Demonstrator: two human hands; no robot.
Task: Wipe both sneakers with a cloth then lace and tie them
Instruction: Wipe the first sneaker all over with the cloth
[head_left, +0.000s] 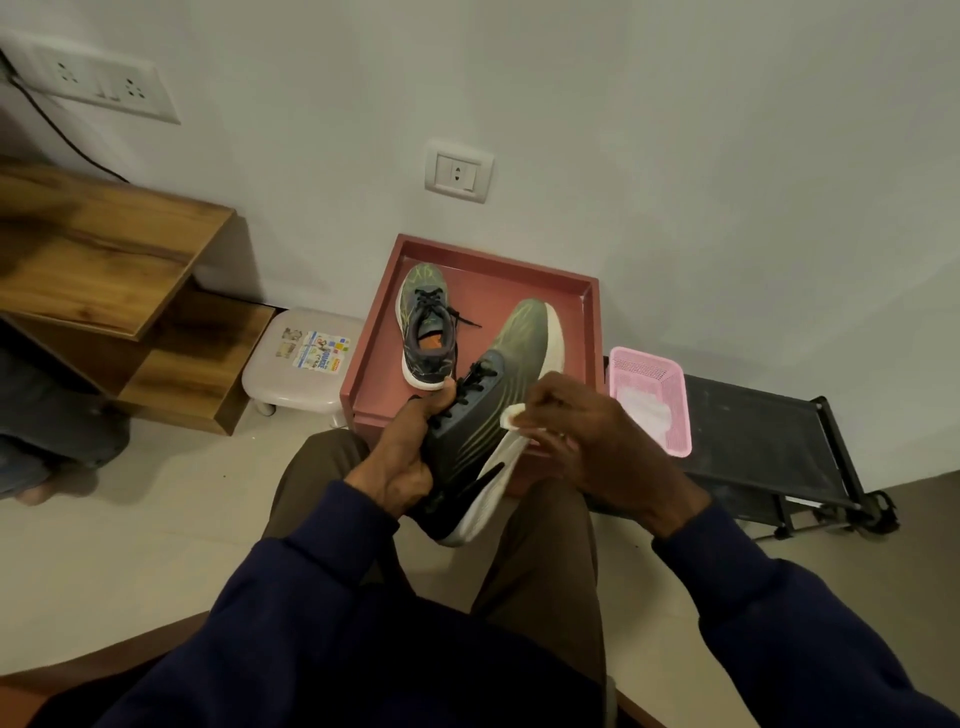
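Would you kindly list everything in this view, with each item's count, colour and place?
held sneaker: one, olive and dark with white sole, tilted above the lap
second sneaker: one, same colours, upright in the tray
cloth: one, white, against the held sneaker's sole
tray: one, reddish, by the wall
basket: one, pink, right of the tray
rack: one, black, far right
stool: one, cream, left of the tray
shelf unit: one, brown wood, far left
socket plates: two, white, on the wall
left hand: grips the held sneaker
right hand: pinches the cloth
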